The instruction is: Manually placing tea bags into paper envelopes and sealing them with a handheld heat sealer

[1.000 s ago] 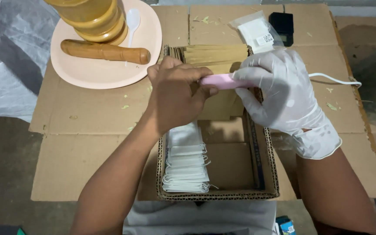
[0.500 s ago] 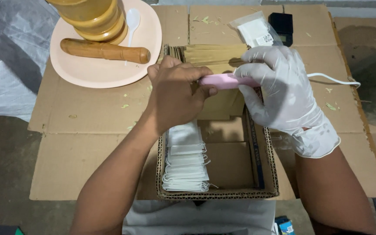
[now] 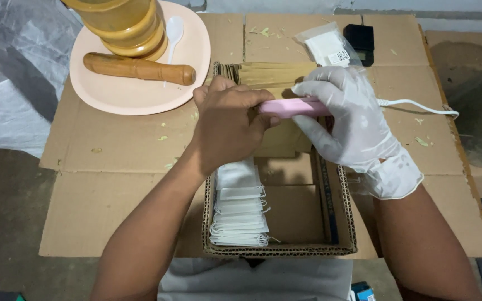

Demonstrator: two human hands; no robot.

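Observation:
My right hand, in a white glove, grips a pink corded tool held level over an open cardboard box. My bare left hand is closed around a brown paper pouch at the tool's left tip. A row of brown pouches stands at the box's far end. Several white filter bags lie stacked along the box's left side. The tool's white cord runs off to the right.
A peach plate at the upper left carries a wooden pestle, a yellow-brown mortar and a white spoon. A clear packet of white bags and a small black device lie behind the box. Flattened cardboard covers the floor.
Both hands stay almost still over the box. My left hand has shifted its fingers slightly on the pouch at the tool's tip.

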